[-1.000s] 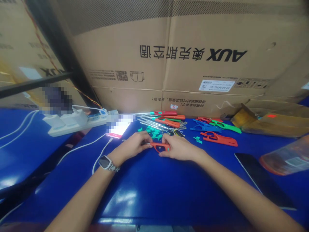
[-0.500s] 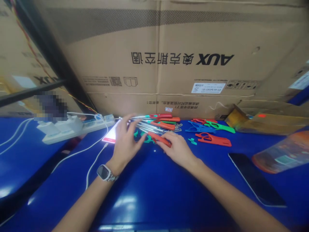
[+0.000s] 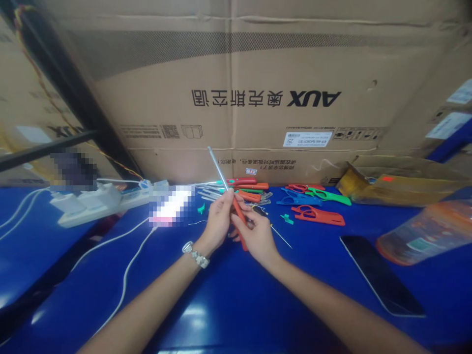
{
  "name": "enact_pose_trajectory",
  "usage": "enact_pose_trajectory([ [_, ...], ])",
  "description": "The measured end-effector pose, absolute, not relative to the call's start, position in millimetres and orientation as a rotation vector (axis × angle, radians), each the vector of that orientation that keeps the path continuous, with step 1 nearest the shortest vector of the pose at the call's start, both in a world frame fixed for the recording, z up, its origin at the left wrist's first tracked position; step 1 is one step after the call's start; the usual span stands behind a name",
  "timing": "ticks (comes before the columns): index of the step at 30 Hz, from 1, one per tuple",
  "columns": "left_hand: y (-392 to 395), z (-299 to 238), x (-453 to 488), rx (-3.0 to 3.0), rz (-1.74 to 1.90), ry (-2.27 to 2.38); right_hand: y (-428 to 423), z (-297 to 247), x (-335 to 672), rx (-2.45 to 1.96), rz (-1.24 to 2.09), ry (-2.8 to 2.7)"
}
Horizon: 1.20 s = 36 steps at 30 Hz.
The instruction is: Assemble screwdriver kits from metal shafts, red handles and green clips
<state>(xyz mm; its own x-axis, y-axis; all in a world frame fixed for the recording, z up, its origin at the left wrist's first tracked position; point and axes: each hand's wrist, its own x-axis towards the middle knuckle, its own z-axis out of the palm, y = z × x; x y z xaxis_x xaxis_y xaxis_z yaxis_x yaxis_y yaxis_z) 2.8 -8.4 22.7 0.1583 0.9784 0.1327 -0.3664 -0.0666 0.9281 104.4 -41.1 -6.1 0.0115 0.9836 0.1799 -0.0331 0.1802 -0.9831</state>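
Note:
Both my hands meet above the blue table (image 3: 228, 305) and hold one long lighter (image 3: 222, 178) with a red plastic handle and a silver metal tube that points up and to the left. My left hand (image 3: 217, 221), with a wristwatch on its wrist, is closed around the lighter where the tube joins the handle. My right hand (image 3: 254, 235) is closed on the red handle lower down. Behind them lies a pile of similar lighters (image 3: 243, 189) with silver tubes and red or green handles.
Loose red, blue and green handle shells (image 3: 313, 204) lie to the right of the pile. A dark phone (image 3: 379, 273) and an orange-rimmed bag (image 3: 424, 236) sit at the right. A white power strip (image 3: 96, 199) with cables is at the left. A big cardboard box (image 3: 258, 88) walls the back.
My hands have lifted the red-handled lighter off the table and tipped it up, so its metal tube now points up and left. The camera view has shifted slightly.

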Motion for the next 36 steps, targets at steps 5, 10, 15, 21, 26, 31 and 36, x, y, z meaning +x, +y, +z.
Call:
enact_pose_trajectory([
  [5, -6, 22, -1, 1.033, 1.291, 0.713, -47, -8, 105, -1.060, 1.125, -1.421],
  [10, -10, 18, -8, 1.009, 1.193, 0.775, -49, -7, 103, -1.046, 1.112, -1.369],
  [15, -10, 16, -7, 1.052, 1.179, 0.750, -48, -7, 101, -1.058, 1.084, -1.406],
  [21, -6, 29, -24, 1.161, 1.211, 0.669, -45, -4, 117, -1.160, 0.915, -1.596],
  [26, -5, 35, -52, 1.243, 1.090, 0.819, -33, -1, 131, -1.168, 0.902, -1.538],
  [31, -7, 41, -66, 1.146, 1.092, 0.825, -28, -3, 132, -1.271, 0.841, -1.609],
  [36, -12, 42, -71, 1.200, 0.944, 0.914, -20, 8, 133, -1.478, 0.340, -2.083],
])
